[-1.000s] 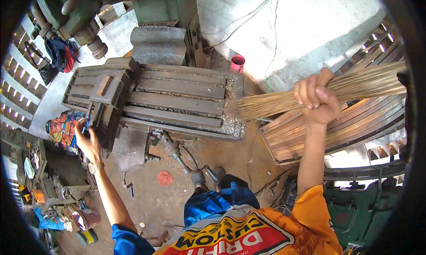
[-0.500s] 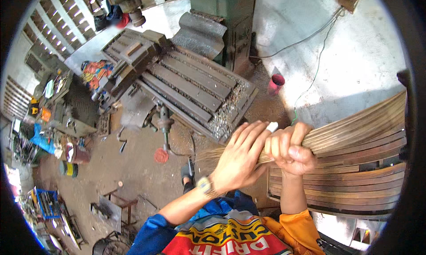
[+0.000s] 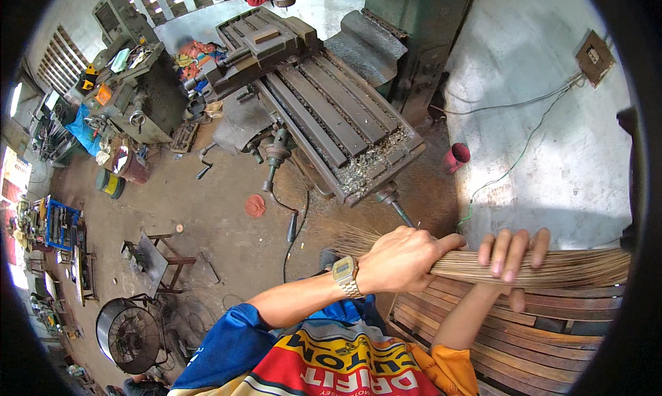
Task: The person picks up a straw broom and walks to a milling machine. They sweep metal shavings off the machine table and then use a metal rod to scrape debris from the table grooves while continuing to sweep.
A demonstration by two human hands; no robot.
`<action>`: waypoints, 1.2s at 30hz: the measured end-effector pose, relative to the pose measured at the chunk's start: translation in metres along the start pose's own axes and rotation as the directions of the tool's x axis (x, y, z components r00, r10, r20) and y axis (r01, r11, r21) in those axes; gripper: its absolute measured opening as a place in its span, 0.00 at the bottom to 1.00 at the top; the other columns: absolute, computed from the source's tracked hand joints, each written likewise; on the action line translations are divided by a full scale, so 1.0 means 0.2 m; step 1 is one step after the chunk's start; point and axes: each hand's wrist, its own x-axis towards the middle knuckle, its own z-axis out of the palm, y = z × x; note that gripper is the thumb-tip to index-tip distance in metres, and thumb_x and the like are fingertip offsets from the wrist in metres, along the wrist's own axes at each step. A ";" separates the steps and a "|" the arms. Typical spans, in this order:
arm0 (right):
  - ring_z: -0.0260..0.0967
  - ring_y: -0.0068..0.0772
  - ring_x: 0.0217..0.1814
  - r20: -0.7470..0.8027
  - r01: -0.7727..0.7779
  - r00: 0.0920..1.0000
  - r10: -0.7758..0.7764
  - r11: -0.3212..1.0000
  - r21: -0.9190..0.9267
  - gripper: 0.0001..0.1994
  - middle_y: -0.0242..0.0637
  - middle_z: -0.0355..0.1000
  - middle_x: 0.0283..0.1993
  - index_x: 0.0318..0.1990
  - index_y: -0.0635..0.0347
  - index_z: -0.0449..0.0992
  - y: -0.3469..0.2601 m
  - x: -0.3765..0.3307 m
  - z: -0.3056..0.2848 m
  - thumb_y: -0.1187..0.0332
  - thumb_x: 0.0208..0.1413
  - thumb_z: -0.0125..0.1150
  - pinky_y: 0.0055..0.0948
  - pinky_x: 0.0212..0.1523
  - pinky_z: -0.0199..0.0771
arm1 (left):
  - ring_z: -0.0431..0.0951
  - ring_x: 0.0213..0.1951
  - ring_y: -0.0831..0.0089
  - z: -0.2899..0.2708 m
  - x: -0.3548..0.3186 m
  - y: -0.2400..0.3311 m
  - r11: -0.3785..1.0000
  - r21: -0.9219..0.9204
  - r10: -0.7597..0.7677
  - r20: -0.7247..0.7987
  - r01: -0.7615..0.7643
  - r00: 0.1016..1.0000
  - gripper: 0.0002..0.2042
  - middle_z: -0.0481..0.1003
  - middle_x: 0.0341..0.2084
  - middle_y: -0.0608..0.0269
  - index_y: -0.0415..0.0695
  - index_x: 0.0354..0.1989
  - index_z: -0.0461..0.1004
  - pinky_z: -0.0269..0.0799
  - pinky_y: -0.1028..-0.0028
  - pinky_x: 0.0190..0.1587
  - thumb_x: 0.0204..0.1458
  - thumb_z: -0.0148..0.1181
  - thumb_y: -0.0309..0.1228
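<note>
A long stick broom (image 3: pixel 586 266), a bundle of thin brown sticks, lies across in front of me at the right, its loose thin tips fanning out leftward past my left wrist. My left hand (image 3: pixel 403 258), with a gold watch (image 3: pixel 343 272) on the wrist, is closed round the bundle near those tips. Farther right, my right hand (image 3: pixel 512 259) curls loosely round the sticks, its fingers over the top and slightly apart, the thumb showing below. The broom's right end runs out at the dark picture rim.
A slatted wooden bench (image 3: pixel 496 327) lies under the broom. Ahead stands a milling machine table (image 3: pixel 338 113) strewn with metal chips, its crank handle (image 3: pixel 291 225) reaching toward me. A red bucket (image 3: pixel 456 156) sits by the wall. Left are a round fan (image 3: pixel 129 334) and a metal stand (image 3: pixel 160 258).
My left hand has gone from lying flat with straight fingers to gripping the sticks. My right fist has loosened and shifted right along the bundle. The view has turned leftward.
</note>
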 end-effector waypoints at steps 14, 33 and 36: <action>0.71 0.40 0.49 -0.454 -0.005 0.816 -0.358 0.780 -0.626 0.38 0.40 0.69 0.47 0.63 0.59 0.59 -0.50 0.05 -0.05 0.65 0.48 0.78 0.39 0.49 0.77 | 0.80 0.31 0.42 -0.09 0.09 -0.20 0.996 -0.039 0.081 -0.024 -0.082 0.996 0.31 0.78 0.24 0.42 0.46 0.60 0.72 0.75 0.48 0.33 0.40 0.62 0.26; 0.61 0.45 0.60 -0.452 0.162 0.845 -0.285 0.943 -0.292 0.30 0.49 0.65 0.50 0.56 0.68 0.60 -0.16 0.25 -0.44 0.61 0.52 0.65 0.46 0.65 0.60 | 0.77 0.33 0.66 -0.32 0.66 -0.56 0.840 0.534 0.344 -0.657 0.092 0.671 0.25 0.76 0.28 0.68 0.46 0.53 0.76 0.68 0.67 0.39 0.43 0.69 0.34; 0.64 0.25 0.36 -0.295 0.294 0.866 -0.404 0.888 -0.354 0.21 0.31 0.66 0.30 0.38 0.51 0.62 -0.13 0.29 -0.56 0.68 0.41 0.71 0.26 0.42 0.64 | 0.77 0.36 0.65 -0.32 0.72 -0.56 0.848 0.518 0.325 -0.673 0.111 0.665 0.25 0.77 0.31 0.65 0.45 0.53 0.76 0.68 0.66 0.42 0.43 0.69 0.34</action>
